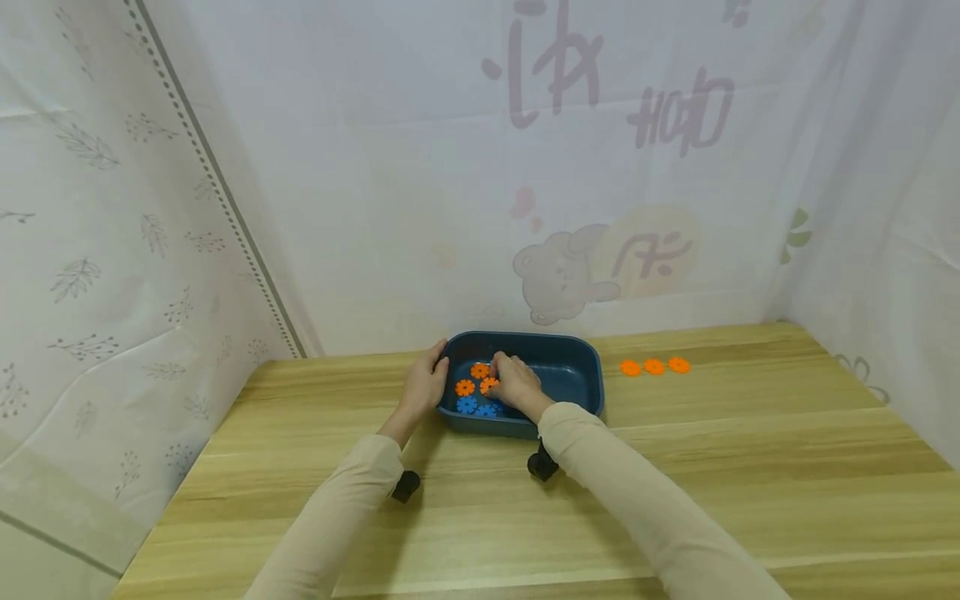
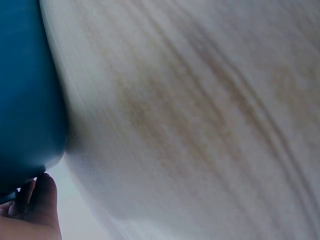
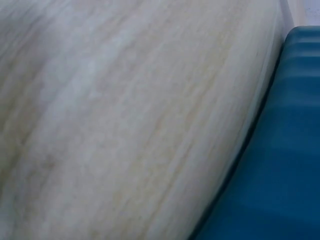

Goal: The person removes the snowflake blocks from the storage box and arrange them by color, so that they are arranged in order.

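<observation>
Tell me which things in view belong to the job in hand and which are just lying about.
Likely the job:
- dark blue bin
- left hand, gripping its rim
- right hand, reaching inside
- inner orange discs
- blue discs
- outer orange discs, three, right of the bin

Probably just surroundings:
- wooden table
- printed cloth

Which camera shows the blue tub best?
The head view: it shows nearly all of the tub, including rim and inside. Both wrist views catch only part of its outer side, cropped at the frame edge.
</observation>
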